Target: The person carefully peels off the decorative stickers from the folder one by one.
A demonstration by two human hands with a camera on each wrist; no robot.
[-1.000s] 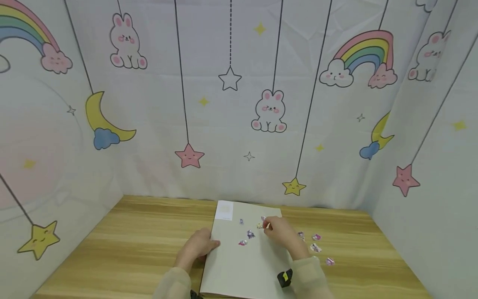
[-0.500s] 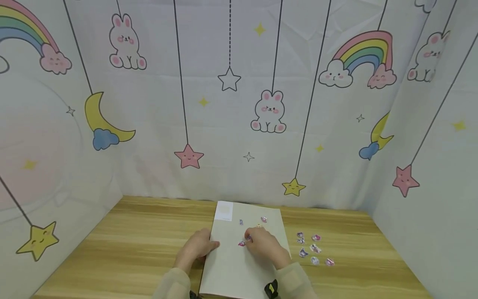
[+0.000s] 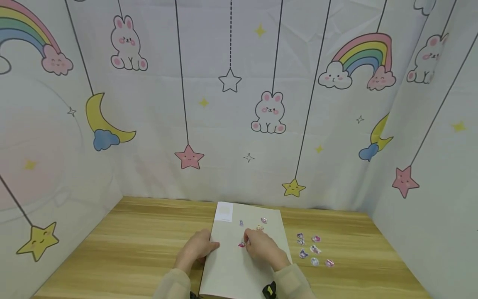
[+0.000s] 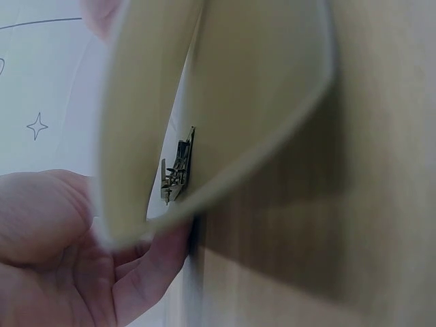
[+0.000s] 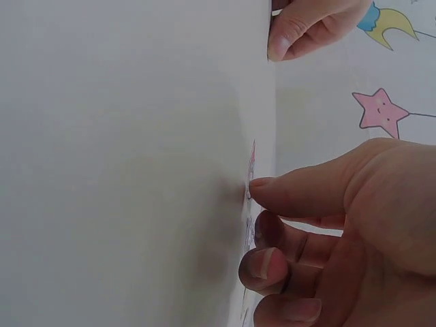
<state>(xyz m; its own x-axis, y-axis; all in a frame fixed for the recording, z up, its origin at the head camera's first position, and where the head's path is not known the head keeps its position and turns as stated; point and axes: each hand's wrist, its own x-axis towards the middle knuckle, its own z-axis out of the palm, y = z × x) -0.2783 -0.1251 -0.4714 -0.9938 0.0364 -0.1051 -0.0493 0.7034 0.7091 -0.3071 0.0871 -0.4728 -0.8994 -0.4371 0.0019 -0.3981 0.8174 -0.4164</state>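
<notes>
The left hand (image 3: 198, 244) grips the left edge of the pale folder (image 3: 231, 276), thumb on top; a metal clip (image 4: 176, 174) shows under its cover. The folder lies on the wooden table (image 3: 145, 234). A white label (image 3: 223, 211) fills its far left corner, and right of that is a small purple sticker (image 3: 241, 223). A red-pink sticker (image 3: 242, 245) lies just beside the right hand (image 3: 263, 247), whose fingers curl at the page; whether they pinch anything I cannot tell. A yellowish sticker (image 3: 260, 227) and a pink one (image 3: 264, 220) lie toward the folder's far right corner. Seven loose stickers (image 3: 315, 249) sit beyond its right edge.
</notes>
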